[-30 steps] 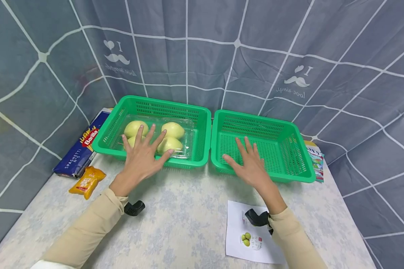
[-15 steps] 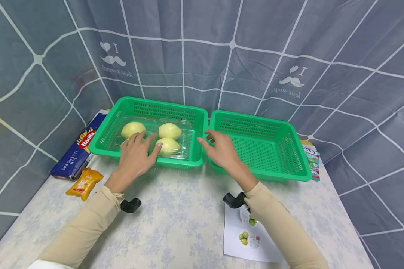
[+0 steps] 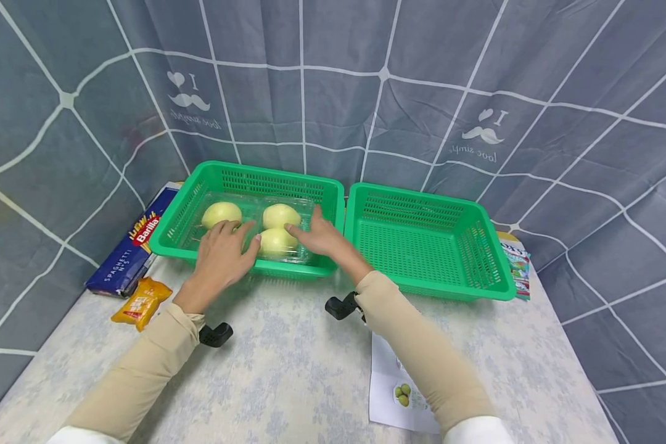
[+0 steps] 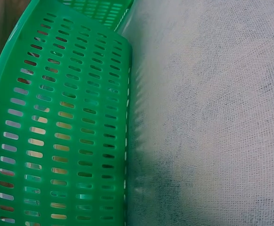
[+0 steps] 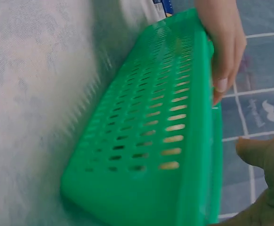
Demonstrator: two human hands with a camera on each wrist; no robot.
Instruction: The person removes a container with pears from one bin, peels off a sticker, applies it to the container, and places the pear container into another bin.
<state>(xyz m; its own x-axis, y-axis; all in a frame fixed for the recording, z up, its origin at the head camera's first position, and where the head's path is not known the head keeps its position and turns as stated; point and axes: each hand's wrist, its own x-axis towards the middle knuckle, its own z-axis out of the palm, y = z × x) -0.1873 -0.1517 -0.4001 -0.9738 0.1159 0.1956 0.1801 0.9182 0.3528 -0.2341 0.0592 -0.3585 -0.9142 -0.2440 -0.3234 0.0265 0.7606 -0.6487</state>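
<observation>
2 green baskets (image 3: 422, 246) — 3 pears (image 3: 280, 216) — under 2 hands (image 3: 222, 253).

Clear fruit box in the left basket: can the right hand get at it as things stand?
Probably yes. The right hand already reaches over the basket rim onto the clear fruit box; the basket is open-topped, and the left hand rests on the other end.

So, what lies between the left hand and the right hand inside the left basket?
In the head view, one pale yellow fruit in the clear plastic box lies between the left hand and the right hand.
</observation>
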